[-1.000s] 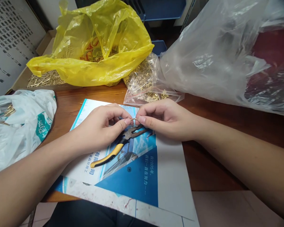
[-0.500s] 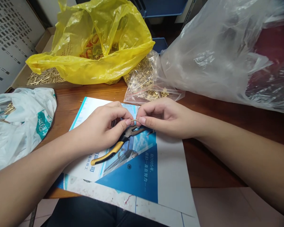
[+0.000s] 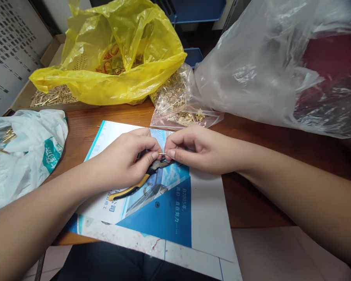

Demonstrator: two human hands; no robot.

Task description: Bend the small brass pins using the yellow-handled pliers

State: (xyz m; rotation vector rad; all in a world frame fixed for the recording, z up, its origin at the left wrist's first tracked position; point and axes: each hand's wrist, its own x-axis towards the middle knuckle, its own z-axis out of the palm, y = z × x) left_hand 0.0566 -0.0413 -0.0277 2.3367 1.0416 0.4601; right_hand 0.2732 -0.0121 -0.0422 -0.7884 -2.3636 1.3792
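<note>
My left hand (image 3: 125,160) and my right hand (image 3: 193,148) meet over a blue and white printed sheet (image 3: 163,210). Between their fingertips they pinch one small brass pin (image 3: 162,153), held level. Under my left hand lie pliers with yellow and black handles (image 3: 128,191), jaws pointing toward my right hand. Neither hand touches the pliers.
A yellow plastic bag (image 3: 111,54) stands at the back over a cardboard box of loose brass pins (image 3: 51,95). A small clear bag of brass pins (image 3: 178,101) lies behind my hands. A large clear bag (image 3: 266,66) fills the right, a white bag (image 3: 20,152) the left.
Both hands have drifted slightly left and a little nearer together, still pinching the pin. The view has shifted a bit to the right.
</note>
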